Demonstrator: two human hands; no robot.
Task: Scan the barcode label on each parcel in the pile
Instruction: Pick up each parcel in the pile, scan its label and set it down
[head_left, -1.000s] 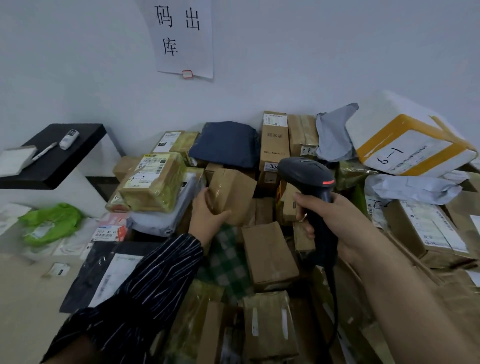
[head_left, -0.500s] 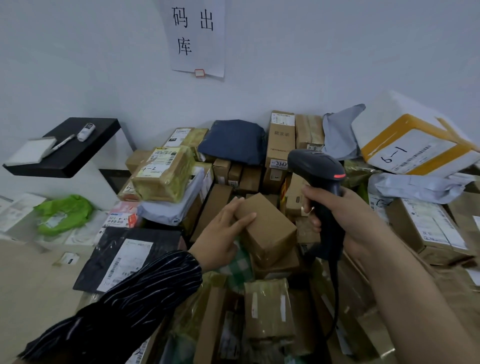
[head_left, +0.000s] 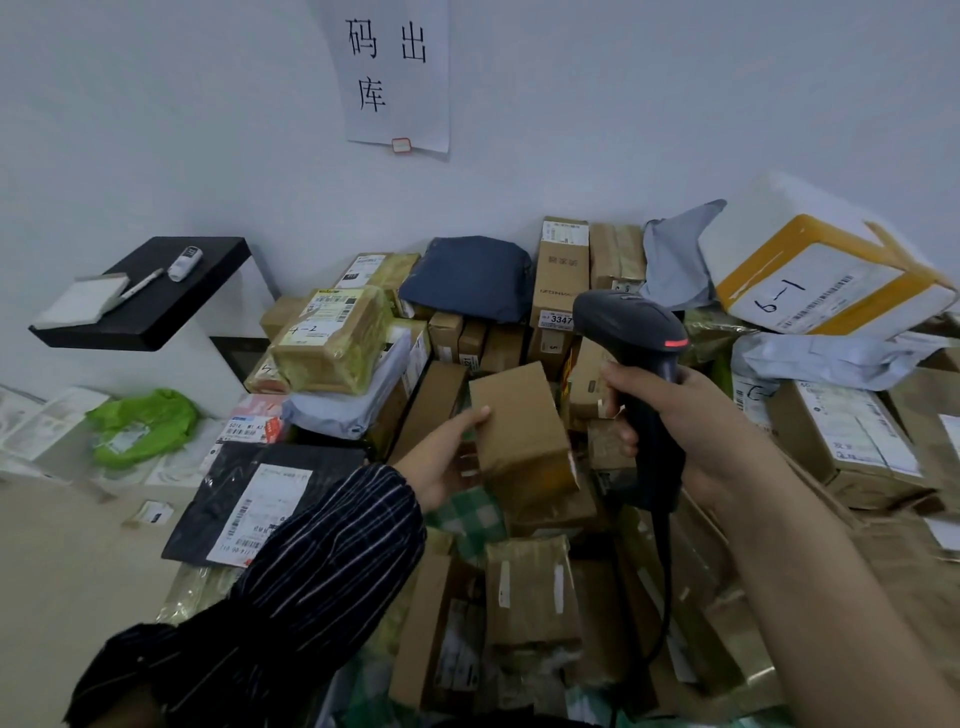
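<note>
White wall (head_left: 156, 130) behind, with the pile of parcels (head_left: 530, 587) heaped against it. Your left hand (head_left: 441, 467) grips a small brown box (head_left: 519, 426) at the pile's centre, thumb on its top face. At its 3 o'clock, your right hand (head_left: 696, 431) is clenched round the handle of the black scanner (head_left: 634, 322).

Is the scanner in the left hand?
No, the right hand grips the scanner, while the left hand holds a box.

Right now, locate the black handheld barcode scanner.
The black handheld barcode scanner sits right of centre in the head view, held by the right hand, beside the small brown cardboard box in the left hand.
</note>
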